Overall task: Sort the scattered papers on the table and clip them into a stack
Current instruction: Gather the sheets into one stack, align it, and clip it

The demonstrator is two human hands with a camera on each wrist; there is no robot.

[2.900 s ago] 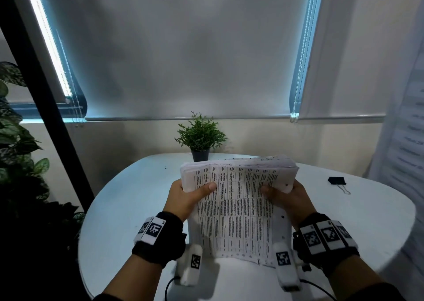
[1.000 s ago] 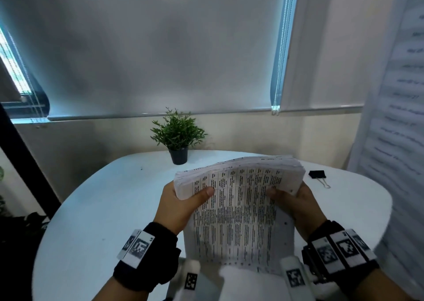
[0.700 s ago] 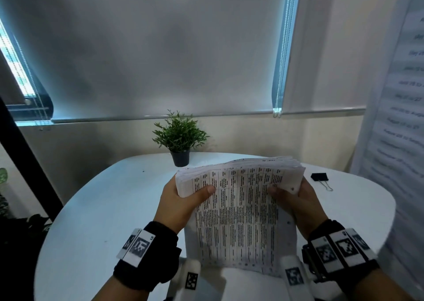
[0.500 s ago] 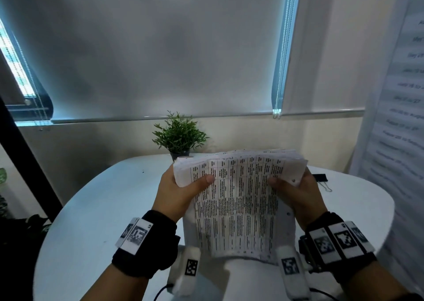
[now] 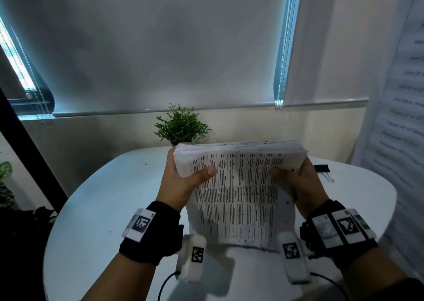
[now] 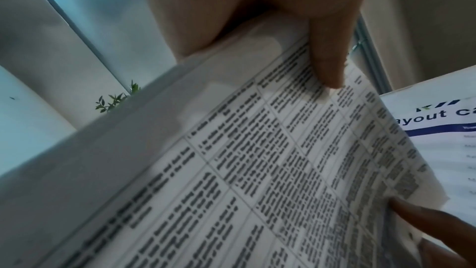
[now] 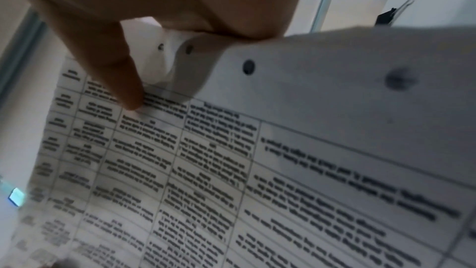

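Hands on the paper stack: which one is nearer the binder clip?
The right hand, holding the stack's right edge; the clip lies just beyond it. The left hand holds the far edge.

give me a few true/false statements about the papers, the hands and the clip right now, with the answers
1. Both hands hold the paper stack: left hand on its left edge, right hand on its right edge. True.
2. The stack lies flat on the table. False: it is held upright, bottom edge at or near the tabletop.
3. The binder clip is already clamped on the stack. False: it lies on the table to the right, behind the right hand.
4. A potted plant stands behind the stack. True.
5. The top sheet is blank. False: it is covered in a printed table of text.
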